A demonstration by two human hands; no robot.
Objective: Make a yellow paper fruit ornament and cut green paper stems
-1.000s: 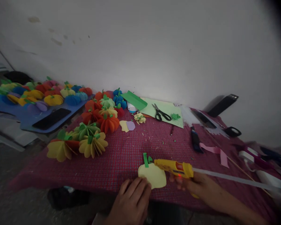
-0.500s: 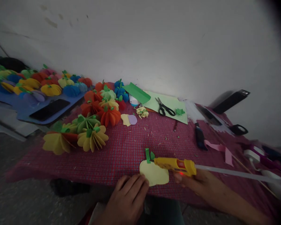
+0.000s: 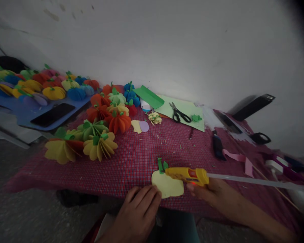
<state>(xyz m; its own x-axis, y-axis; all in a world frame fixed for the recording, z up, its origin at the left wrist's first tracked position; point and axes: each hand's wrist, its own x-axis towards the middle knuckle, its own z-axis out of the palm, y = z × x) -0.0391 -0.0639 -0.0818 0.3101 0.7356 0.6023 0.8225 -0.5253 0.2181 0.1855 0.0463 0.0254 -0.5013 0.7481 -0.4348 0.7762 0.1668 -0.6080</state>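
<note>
Right hand (image 3: 215, 194) clamped on glue gun (image 3: 187, 174), blocking part of paper cutout (image 3: 168, 187); left hand (image 3: 141, 210) on cutout's edge, grip unclear. Scissors (image 3: 178, 114) beyond cutout, paper pumpkins (image 3: 118, 122) left.

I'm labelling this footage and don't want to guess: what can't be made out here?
All in the head view:
Yellow plastic glue gun: most of its handle, hidden by the right hand.
Long translucent glue stick: far end, blurred toward the right edge.
Pale-yellow, rounded paper cutout: whether it is pinched, hidden beneath the left hand.
Blue tabletop: far side, cut off by the left edge.
</note>
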